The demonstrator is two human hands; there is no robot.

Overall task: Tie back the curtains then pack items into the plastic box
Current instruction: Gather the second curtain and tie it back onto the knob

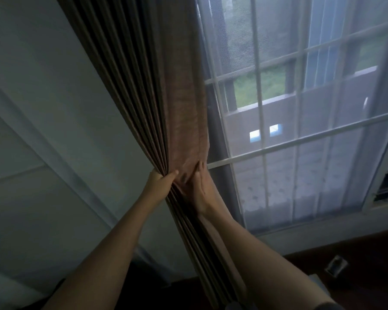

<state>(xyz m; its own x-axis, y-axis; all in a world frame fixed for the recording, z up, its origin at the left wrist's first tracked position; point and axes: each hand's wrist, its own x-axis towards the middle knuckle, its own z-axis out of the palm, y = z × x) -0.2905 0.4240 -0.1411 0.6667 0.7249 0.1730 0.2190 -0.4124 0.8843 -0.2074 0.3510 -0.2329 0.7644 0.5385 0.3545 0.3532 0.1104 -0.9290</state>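
Note:
A brown pleated curtain (148, 90) hangs in a tight bundle between the wall and the window. My left hand (159, 183) clutches the gathered folds from the left side at mid-height. My right hand (198, 189) presses against the curtain's right edge, fingers wrapped into the fabric. Below my hands the pleats (202, 249) fall between my forearms. No tie-back and no plastic box can be seen.
A sheer white curtain (311, 153) covers the barred window (278, 151) to the right. A pale panelled wall (43, 142) is on the left. The dark floor (356, 260) lies below the sill, with a small light object (336, 265) on it.

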